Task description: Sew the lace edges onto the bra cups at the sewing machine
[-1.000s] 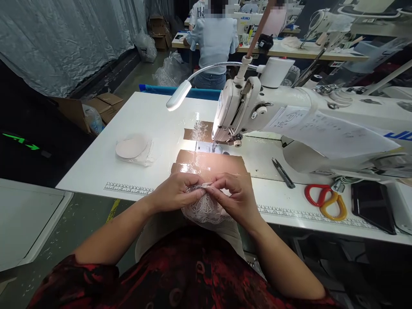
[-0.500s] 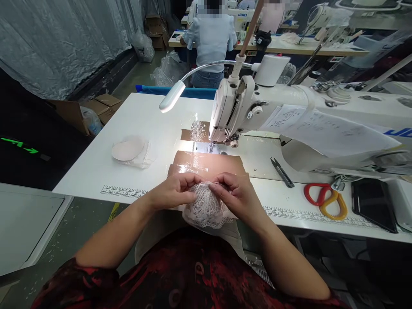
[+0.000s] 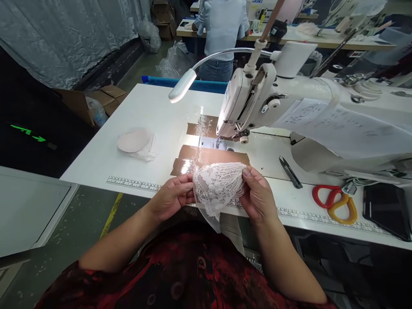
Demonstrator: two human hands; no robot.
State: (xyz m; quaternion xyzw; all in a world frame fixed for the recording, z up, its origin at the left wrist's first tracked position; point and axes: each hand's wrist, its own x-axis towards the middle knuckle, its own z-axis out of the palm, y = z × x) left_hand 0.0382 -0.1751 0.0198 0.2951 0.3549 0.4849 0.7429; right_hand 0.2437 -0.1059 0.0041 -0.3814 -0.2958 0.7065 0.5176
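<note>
Between my hands, over the table's front edge, is a white lace cup (image 3: 219,184) with a sheer layer hanging below it. My left hand (image 3: 174,194) pinches its left edge between thumb and fingers. On the right side my right hand (image 3: 257,191) grips the gathered end, thumb on top and fingers behind. Just beyond the lace is the sewing machine (image 3: 236,103), its needle area (image 3: 219,143) lit by a lamp (image 3: 183,86). Brown tape strips (image 3: 212,155) lie in front of and behind the needle plate.
Pale oval pads (image 3: 133,140) lie on the left of the white table (image 3: 161,107). To the right are thread snips (image 3: 290,172), red-and-yellow scissors (image 3: 343,208) and a black phone (image 3: 386,212). A printed ruler (image 3: 131,183) runs along the front edge. A co-worker (image 3: 222,34) sits beyond.
The lace cup was bunched low near my lap; now it is raised, turned and spread between my hands, which have moved apart. The whole view has shifted slightly.
</note>
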